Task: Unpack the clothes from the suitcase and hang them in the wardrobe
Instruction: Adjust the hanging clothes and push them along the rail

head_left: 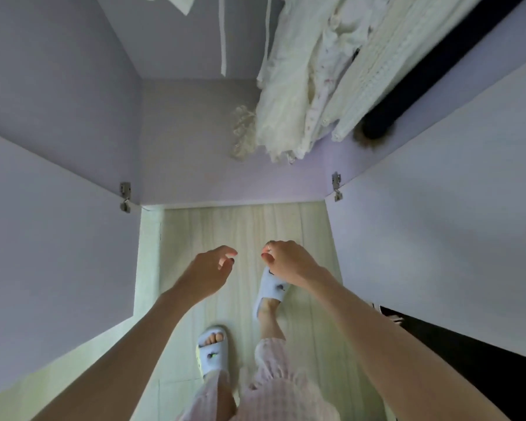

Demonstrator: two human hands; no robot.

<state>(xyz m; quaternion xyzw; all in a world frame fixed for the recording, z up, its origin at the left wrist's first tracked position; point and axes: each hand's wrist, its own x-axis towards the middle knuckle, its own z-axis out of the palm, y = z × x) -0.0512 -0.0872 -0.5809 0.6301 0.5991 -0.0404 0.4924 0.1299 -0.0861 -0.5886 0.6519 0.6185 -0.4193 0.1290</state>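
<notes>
While both arms reach out low in the frame, left hand point(208, 270) empty with fingers loosely curled, right hand point(287, 261) empty too, fingertips drawn together, pale clothes point(301, 86) hanging upper right inside the open wardrobe point(195, 183), black suitcase point(474, 363) at lower right.

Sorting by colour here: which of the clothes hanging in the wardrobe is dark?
The black garment at the far right, against the wardrobe's right wall; the other hanging clothes are white or cream.
</notes>
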